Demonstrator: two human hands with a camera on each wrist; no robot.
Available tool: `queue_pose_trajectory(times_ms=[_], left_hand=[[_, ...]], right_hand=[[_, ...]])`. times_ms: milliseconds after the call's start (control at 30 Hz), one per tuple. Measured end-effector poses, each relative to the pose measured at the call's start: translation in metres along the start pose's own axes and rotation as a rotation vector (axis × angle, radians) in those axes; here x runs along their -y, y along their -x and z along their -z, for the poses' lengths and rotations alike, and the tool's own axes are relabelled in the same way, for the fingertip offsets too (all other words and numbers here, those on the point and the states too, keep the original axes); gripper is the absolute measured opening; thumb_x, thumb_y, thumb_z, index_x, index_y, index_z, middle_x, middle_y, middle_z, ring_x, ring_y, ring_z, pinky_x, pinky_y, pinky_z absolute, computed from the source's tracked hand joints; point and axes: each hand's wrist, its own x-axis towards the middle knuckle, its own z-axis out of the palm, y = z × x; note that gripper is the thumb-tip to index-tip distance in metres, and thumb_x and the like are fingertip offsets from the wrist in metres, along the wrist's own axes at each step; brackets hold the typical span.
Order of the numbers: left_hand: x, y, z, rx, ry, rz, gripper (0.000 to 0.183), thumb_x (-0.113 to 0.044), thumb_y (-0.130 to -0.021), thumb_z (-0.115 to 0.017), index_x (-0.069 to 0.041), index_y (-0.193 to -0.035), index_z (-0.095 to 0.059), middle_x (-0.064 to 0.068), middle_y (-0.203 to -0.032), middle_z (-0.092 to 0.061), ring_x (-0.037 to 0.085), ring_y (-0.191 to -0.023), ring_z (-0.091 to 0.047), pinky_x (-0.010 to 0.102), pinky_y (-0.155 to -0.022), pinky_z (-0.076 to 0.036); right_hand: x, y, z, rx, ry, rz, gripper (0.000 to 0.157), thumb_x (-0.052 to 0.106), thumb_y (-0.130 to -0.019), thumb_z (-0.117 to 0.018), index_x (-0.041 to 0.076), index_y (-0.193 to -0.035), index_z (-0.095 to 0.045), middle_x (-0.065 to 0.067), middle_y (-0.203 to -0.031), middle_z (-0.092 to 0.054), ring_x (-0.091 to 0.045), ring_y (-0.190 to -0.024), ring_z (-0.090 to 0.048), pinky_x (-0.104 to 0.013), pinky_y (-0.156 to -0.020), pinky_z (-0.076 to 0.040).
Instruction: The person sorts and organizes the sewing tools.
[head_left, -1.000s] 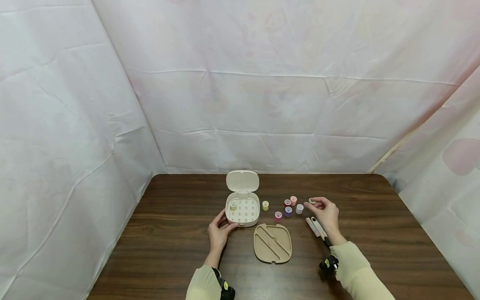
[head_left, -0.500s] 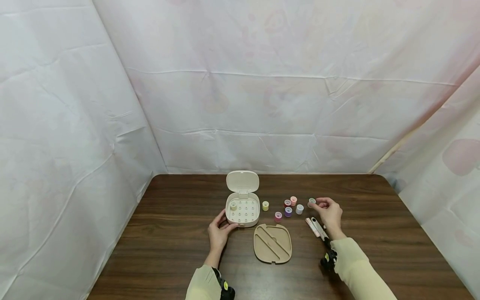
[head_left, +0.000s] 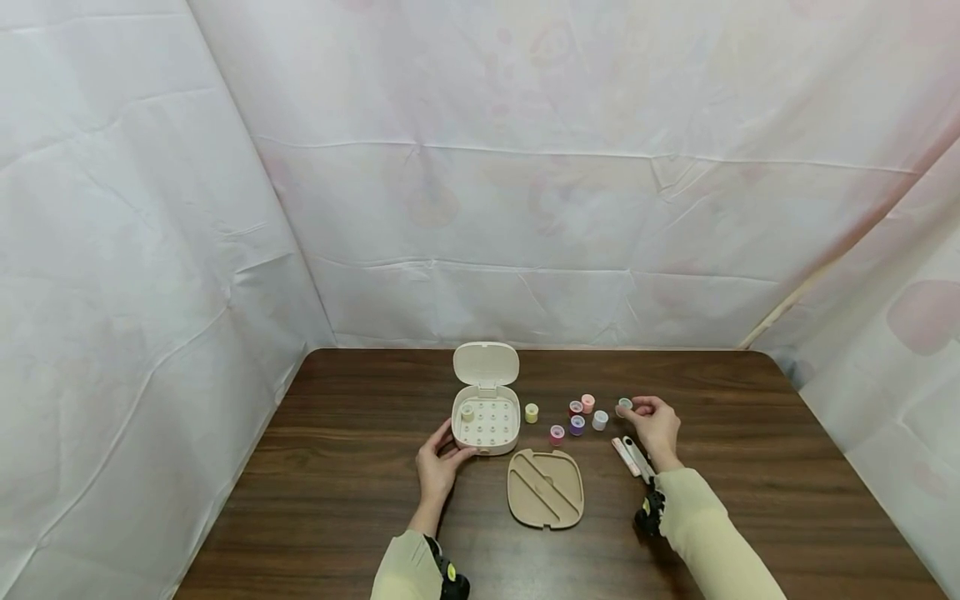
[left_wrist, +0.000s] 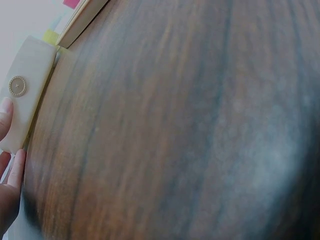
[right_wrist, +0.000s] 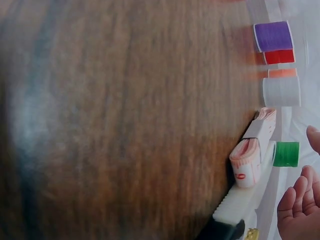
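My left hand (head_left: 437, 473) holds the front left corner of an open cream sewing box (head_left: 486, 448). Its thumb lies on the front by the round button (left_wrist: 17, 86), its fingers along the side. Rows of pegs fill the box floor, and one pale spool (head_left: 467, 412) sits at the back left. My right hand (head_left: 657, 429) hovers at a green thread spool (right_wrist: 286, 154) standing upright on the table. Thumb and fingers are spread around its upper end, with a gap visible in the right wrist view. In the head view the thumb partly covers that spool.
Between box and right hand stand several spools: yellow (head_left: 531, 413), magenta (head_left: 557, 434), purple (head_left: 577, 426), red (head_left: 575, 407), peach (head_left: 588, 403) and white (head_left: 600, 420). A tan tray (head_left: 545, 490) lies in front. Beneath the right wrist are a folded tape measure (right_wrist: 246, 160) and a slender white tool (right_wrist: 235, 204).
The green spool, tilted in my right fingers a second ago, now stands upright on the table. My right hand has moved slightly right; the left hand keeps its place on the box.
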Motion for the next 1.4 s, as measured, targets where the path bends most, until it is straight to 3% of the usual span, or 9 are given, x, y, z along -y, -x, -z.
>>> queue_pose_trajectory(times_ms=[300, 467, 1100, 1400], left_hand=[[-0.021, 0.005, 0.001, 0.022, 0.054, 0.012, 0.059, 0.015, -0.058, -0.074, 0.015, -0.113, -0.052, 0.035, -0.107, -0.052, 0.050, -0.092, -0.050, 0.052, -0.072, -0.048], [-0.030, 0.006, 0.000, 0.024, 0.032, 0.007, 0.057, 0.016, -0.059, -0.073, 0.016, -0.112, -0.051, 0.035, -0.107, -0.051, 0.049, -0.092, -0.050, 0.052, -0.073, -0.048], [-0.027, 0.004, 0.001, 0.034, 0.024, 0.017, 0.058, 0.015, -0.060, -0.073, 0.016, -0.114, -0.051, 0.034, -0.109, -0.051, 0.048, -0.093, -0.051, 0.052, -0.073, -0.048], [-0.004, 0.000, 0.000, 0.008, 0.003, 0.040, 0.061, 0.009, -0.058, -0.077, 0.008, -0.115, -0.055, 0.027, -0.109, -0.055, 0.039, -0.093, -0.054, 0.040, -0.072, -0.053]], right_hand=[[-0.005, -0.004, -0.003, 0.017, 0.003, -0.037, 0.033, 0.021, -0.068, -0.077, -0.001, -0.088, -0.064, -0.007, -0.068, -0.057, -0.012, -0.057, -0.046, -0.022, -0.047, -0.037], [-0.006, -0.005, -0.004, 0.022, -0.005, -0.037, 0.031, 0.020, -0.069, -0.077, -0.001, -0.087, -0.063, -0.007, -0.068, -0.057, -0.013, -0.058, -0.047, -0.022, -0.046, -0.037], [-0.004, -0.005, -0.005, 0.021, 0.004, -0.023, 0.029, 0.018, -0.068, -0.077, -0.001, -0.086, -0.064, -0.008, -0.066, -0.057, -0.013, -0.056, -0.046, -0.023, -0.046, -0.036], [-0.003, -0.005, -0.003, 0.019, 0.011, -0.004, 0.027, 0.016, -0.069, -0.077, -0.001, -0.084, -0.064, -0.009, -0.065, -0.056, -0.013, -0.055, -0.045, -0.022, -0.045, -0.035]])
